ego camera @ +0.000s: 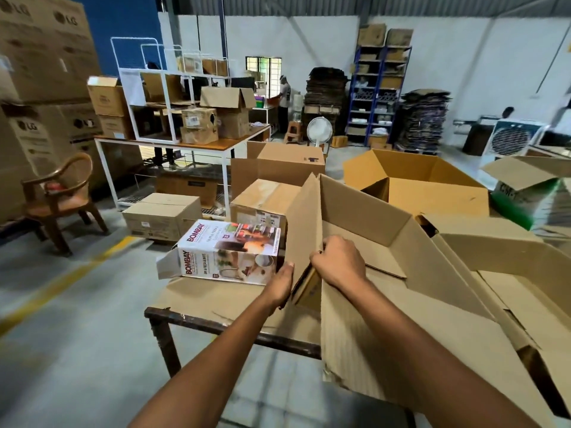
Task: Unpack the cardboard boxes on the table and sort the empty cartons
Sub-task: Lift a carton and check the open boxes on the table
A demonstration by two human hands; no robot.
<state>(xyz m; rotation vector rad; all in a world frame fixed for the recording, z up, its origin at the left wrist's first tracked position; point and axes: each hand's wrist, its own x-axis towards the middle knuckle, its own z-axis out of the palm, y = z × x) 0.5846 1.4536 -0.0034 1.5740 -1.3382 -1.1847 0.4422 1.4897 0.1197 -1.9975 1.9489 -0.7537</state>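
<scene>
Wooden chair [61, 206] on floor; white fan [319, 131] beyond.

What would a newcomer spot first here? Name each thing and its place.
Centre frame, the left hand and right hand grip a side flap of the big open carton on the table. Just left of it a white printed Bombay box lies on its side, one end open. Stacked LG cartons tower at far left.

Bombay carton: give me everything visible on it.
The Bombay carton is a white printed cardboard pack with red BOMBAY lettering and product photos. It lies on its side on the table's cardboard sheet, left end flap open. A brown box stands right behind it; whether the left hand touches it is unclear.
</scene>
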